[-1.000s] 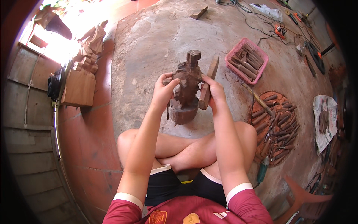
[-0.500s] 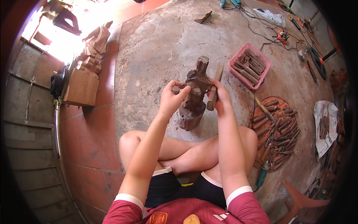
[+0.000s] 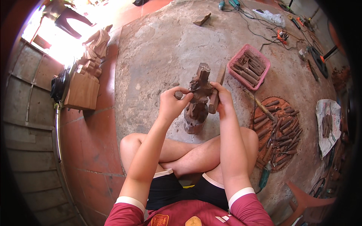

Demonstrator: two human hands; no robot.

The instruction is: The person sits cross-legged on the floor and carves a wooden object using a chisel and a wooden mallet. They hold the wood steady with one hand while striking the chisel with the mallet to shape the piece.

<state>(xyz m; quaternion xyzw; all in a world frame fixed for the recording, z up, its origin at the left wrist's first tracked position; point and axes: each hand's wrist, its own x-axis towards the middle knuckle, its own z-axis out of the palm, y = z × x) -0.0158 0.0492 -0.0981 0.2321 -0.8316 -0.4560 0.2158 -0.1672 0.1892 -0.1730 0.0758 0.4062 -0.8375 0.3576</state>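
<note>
In front of the crossed legs: a dark wood carving (image 3: 199, 96) sits between the two hands, over the concrete floor (image 3: 151, 60), its broad base nearer the legs and its narrow top farther off; whether it stands fully upright, I cannot tell.
Left hand (image 3: 174, 101): fingers curled around a dark rod-like tool (image 3: 178, 95) whose blunt end pokes out; thumb and forefinger tips come together at the carving's left side.
Right hand (image 3: 223, 97): fingers closed on a squared wooden bar (image 3: 213, 101), which slants beside the carving; the fingertips reach the carving's right side.
Basket: pink, with a lattice wall (image 3: 264, 76), filled with dark tools, right of the hands.
Tool pile (image 3: 287, 132): many dark handles on a round reddish patch, near the right knee.
Green power tool (image 3: 265, 175): just below that pile.
Far left: a pale wooden figure (image 3: 81, 90) on a block.
</note>
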